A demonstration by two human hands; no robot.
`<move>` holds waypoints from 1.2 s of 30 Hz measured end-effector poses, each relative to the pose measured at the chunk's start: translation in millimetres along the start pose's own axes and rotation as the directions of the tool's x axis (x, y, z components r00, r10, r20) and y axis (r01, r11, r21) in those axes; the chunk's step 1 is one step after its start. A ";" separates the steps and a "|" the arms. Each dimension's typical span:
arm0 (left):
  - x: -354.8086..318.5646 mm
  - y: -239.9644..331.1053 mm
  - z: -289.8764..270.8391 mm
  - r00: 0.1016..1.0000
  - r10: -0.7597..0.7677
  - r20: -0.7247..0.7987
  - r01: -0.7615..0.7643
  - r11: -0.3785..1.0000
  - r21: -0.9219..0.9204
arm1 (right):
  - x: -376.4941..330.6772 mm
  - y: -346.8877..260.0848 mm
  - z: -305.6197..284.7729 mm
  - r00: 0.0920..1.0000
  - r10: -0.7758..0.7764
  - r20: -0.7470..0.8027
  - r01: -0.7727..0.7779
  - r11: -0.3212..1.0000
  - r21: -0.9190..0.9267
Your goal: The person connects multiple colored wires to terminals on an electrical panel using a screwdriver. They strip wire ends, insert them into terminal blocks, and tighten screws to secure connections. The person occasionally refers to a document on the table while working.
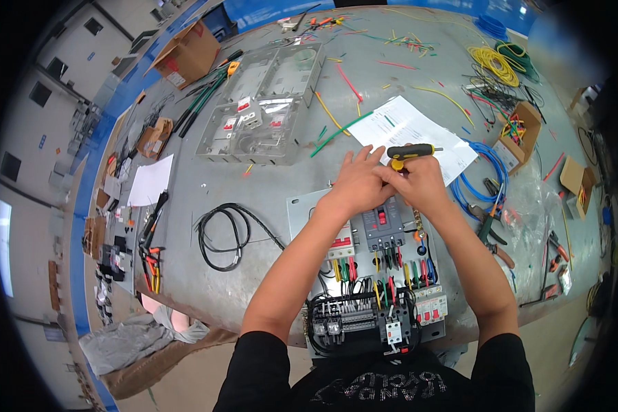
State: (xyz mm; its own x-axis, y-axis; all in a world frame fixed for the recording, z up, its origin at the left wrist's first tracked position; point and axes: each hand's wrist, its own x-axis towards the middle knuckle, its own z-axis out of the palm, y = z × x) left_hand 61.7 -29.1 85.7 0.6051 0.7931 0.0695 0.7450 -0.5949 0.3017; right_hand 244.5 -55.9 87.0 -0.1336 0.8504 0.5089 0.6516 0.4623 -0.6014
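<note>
A screwdriver (410,151) with a black and yellow handle lies across the top of my right hand (419,180), which is closed around it. Its short visible shaft points right. A small yellow piece (397,165) shows beside my right thumb; I cannot tell what it belongs to. My left hand (357,180) rests against the right one, its fingers stretched forward and apart. Both hands are over the far end of a dark grey circuit breaker (383,230), hiding that end. The breaker sits on a metal mounting plate (305,209) with coloured wires at its near side.
Nearer me on the plate are terminal blocks (357,321), a contactor (393,331) and small breakers (430,309). Printed sheets (408,130) lie beyond my hands. Blue wire (494,172) and pliers (487,223) lie right; a clear plastic enclosure (261,103) and black cable (220,237) lie left.
</note>
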 end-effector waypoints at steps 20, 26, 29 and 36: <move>12.1 -9.2 -27.5 0.956 -0.072 0.284 0.133 0.971 -0.200 | 2.0 -23.3 -21.2 0.923 0.205 0.325 -0.308 0.901 0.307; 16.7 -15.1 -17.1 0.948 -0.092 0.305 0.164 0.961 -0.221 | 7.5 -29.3 -10.8 0.987 0.010 0.159 -0.014 1.000 0.027; 16.8 -12.6 -22.1 0.944 -0.082 0.319 0.159 0.962 -0.223 | 7.5 -26.0 -11.6 0.988 -0.115 0.101 0.127 0.984 -0.128; 16.4 -15.3 -21.0 0.948 -0.082 0.309 0.155 0.963 -0.220 | 9.2 -24.5 -11.4 0.983 -0.048 0.178 0.058 0.997 -0.050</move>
State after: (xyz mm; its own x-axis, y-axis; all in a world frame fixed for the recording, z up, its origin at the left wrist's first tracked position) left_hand 54.3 -4.3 102.2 0.5986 0.7601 -0.2527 0.7499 -0.4209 0.5104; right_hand 235.8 -62.3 113.4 -0.2958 0.8582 0.4196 0.6789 0.4978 -0.5396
